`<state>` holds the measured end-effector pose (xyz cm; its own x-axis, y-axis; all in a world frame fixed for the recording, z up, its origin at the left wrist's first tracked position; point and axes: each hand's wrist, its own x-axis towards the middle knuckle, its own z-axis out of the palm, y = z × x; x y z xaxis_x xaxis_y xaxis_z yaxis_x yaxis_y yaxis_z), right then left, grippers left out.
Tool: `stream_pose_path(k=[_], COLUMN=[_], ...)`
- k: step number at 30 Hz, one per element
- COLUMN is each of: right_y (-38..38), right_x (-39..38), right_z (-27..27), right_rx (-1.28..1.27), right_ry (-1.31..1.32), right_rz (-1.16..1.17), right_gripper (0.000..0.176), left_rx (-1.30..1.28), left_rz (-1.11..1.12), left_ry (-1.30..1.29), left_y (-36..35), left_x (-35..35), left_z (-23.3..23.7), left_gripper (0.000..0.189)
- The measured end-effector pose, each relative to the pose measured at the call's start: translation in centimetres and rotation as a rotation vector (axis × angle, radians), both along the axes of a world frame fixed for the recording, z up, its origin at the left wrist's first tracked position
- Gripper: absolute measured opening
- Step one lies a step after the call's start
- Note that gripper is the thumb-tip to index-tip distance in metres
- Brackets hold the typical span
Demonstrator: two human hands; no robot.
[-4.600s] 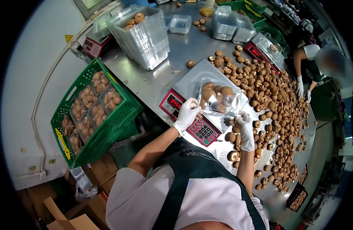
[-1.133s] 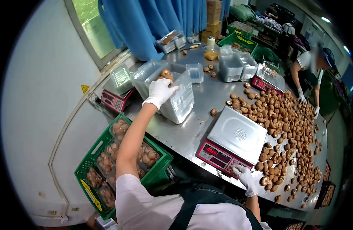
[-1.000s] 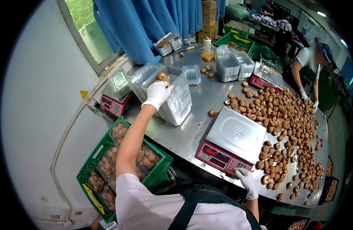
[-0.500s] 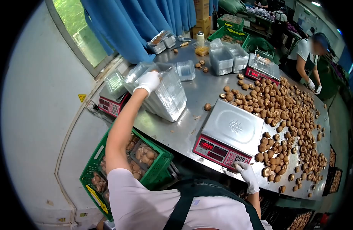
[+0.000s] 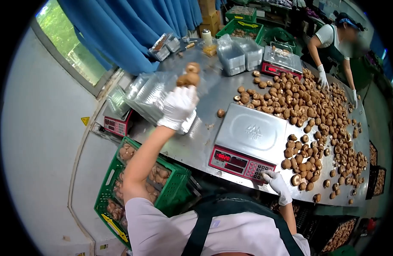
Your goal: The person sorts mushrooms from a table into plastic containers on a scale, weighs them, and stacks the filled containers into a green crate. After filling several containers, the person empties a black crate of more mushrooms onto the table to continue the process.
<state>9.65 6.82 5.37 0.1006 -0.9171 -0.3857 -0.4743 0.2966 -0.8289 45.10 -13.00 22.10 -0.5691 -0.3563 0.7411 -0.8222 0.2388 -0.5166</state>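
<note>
The big shiny surface point(image 5: 188, 153) holds the mushroom pile point(image 5: 307, 102), right beside the scale point(image 5: 251, 130), probably for easy reach. The green crate point(image 5: 173, 192) sits low, near the body, with full packs inside. Over the clear boxes point(image 5: 147, 96), the left hand point(image 5: 179, 104) has fingers curled around a few mushrooms point(image 5: 189, 78). The right hand point(image 5: 278, 185) touches the keys point(image 5: 258, 171); I can't tell if it pinches. Red numbers say "-0020"; the plate's logo point(image 5: 253, 129) is too small to read.

Three scales point(image 5: 250, 134), two wearer's hands point(image 5: 178, 106), two co-worker's hands point(image 5: 323, 77), uncountably many mushrooms point(image 5: 309, 102)
</note>
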Motion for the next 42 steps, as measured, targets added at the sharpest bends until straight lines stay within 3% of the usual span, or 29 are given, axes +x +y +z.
stream_pose_path(k=[2,6,10,11,15,18,20,23,25,28,31,35,36,38,40,42], right_y=[0.0,0.1,0.9,1.1,1.7,2.2,2.4,2.4,2.2,2.3,2.8,3.0,3.4,4.7,7.1,10.5], right_x=[-0.7,-1.9,-2.6,-2.9,-3.5,-3.8,-3.7,-3.8,-3.8,-4.0,-3.6,-1.6,-1.3,-1.6,-3.1,-5.4], right_z=[-0.3,0.2,0.7,1.0,1.5,1.0,0.9,0.4,1.4,1.6,1.9,2.9,3.0,3.1,3.6,3.3], right_rx=[0.007,-0.019,-0.037,-0.023,0.019,0.006,0.011,-0.04,-0.033,-0.09,-0.178,-0.145,-0.159,-0.201,-0.136,-0.119], right_ry=[-0.041,0.069,0.015,0.024,0.039,0.013,0.004,0.013,0.032,0.048,-0.104,-0.64,-0.776,-0.65,-0.675,-0.386], right_rz=[-0.052,-0.048,-0.126,-0.128,-0.148,-0.166,-0.179,-0.174,-0.171,-0.195,-0.266,-0.408,-0.449,-0.588,-0.745,-0.918], right_gripper=[0.03,0.031,0.033,0.034,0.033,0.033,0.033,0.033,0.032,0.031,0.03,0.045,0.05,0.051,0.051,0.05], left_rx=[-0.008,0.321,0.486,0.627,0.847,0.928,0.998,1.079,1.159,1.176,0.988,1.027,1.106,1.084,1.281,1.476], left_rz=[-0.216,-0.561,-0.727,-0.717,-0.781,-0.674,-0.478,-0.387,-0.186,-0.275,-0.426,-0.883,-0.825,-0.937,-0.967,-0.988], left_ry=[-0.019,-0.019,-0.164,-0.17,0.034,0.276,0.274,0.185,-0.162,-0.081,0.217,0.29,0.143,0.137,0.138,0.215], left_y=[0.9,4.1,7.0,7.4,7.2,6.0,4.9,4.0,3.8,3.0,3.7,9.0,11.1,14.4,16.3,17.1], left_x=[-2.9,-8.4,-11.3,-11.5,-11.5,-12.3,-13.5,-15.1,-16.1,-16.0,-16.0,-19.9,-20.7,-23.6,-25.8,-27.4], left_z=[-3.1,-11.2,-16.7,-17.7,-14.3,-13.3,-12.6,-12.3,-12.5,-12.1,-11.4,-10.9,-10.7,-12.9,-12.9,-13.3], left_gripper=[0.019,0.031,0.027,0.03,0.039,0.033,0.033,0.036,0.039,0.039,0.041,0.047,0.049,0.051,0.059,0.061])
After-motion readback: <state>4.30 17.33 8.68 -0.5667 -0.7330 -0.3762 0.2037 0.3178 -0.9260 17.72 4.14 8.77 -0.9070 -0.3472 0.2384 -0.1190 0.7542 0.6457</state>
